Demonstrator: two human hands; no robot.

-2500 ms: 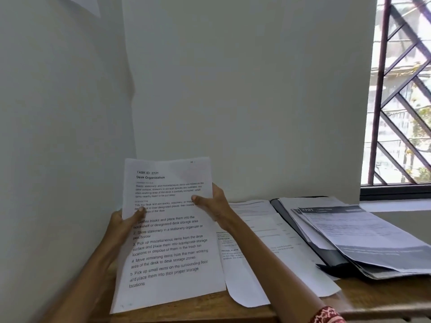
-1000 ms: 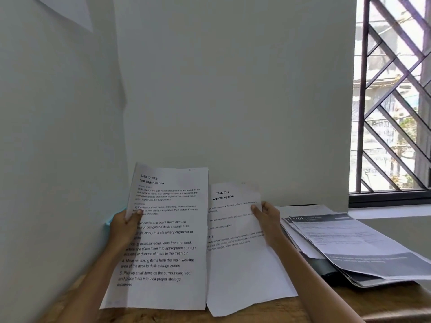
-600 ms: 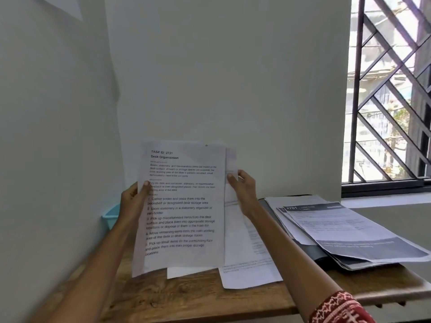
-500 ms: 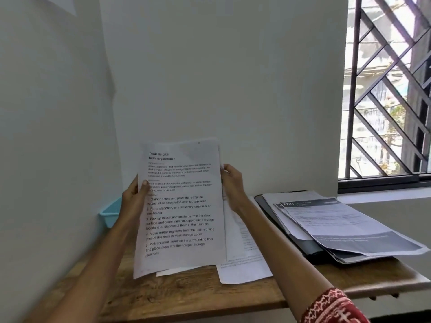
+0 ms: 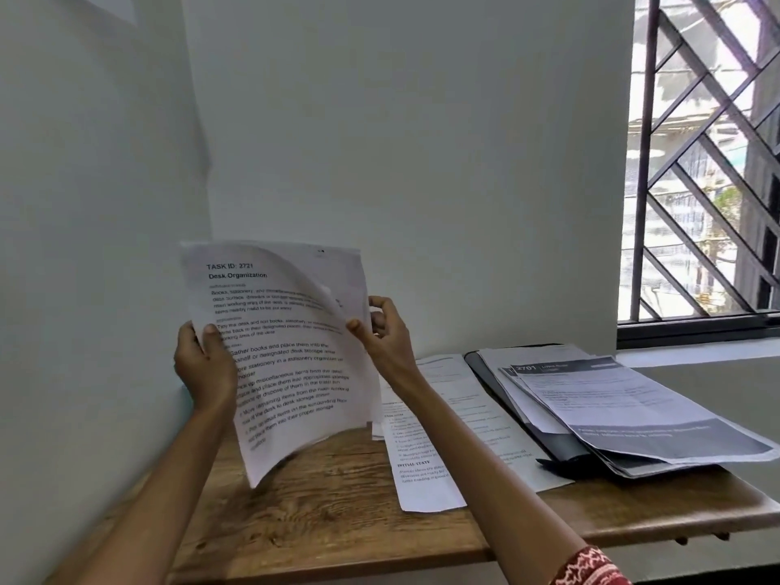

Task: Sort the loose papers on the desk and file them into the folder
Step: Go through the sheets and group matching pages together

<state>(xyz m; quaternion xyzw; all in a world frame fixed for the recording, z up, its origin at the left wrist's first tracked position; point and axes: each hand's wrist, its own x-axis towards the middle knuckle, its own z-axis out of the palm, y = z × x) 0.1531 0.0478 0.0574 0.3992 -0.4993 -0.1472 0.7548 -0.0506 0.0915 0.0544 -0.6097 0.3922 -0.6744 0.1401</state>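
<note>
We held a thin sheaf of white printed sheets (image 5: 287, 352) upright above the brown wooden surface (image 5: 337, 508), its front page curling forward, and judged that the pages could slide apart or buckle and drop, because they were gripped only along their side edges and hung unsupported below. Our left hand (image 5: 204, 365) was curled round the sheaf's left edge, thumb on the front page. Our right hand (image 5: 382, 331) pinched the right edge between thumb and bent fingers. More loose white papers (image 5: 456, 432) lay flat on the surface beside our right forearm. The open black folder (image 5: 544, 437) lay further right under an untidy stack of grey-headed printed pages (image 5: 633, 411) that overhung the surface's edge and, we thought, might slip off if nudged.
</note>
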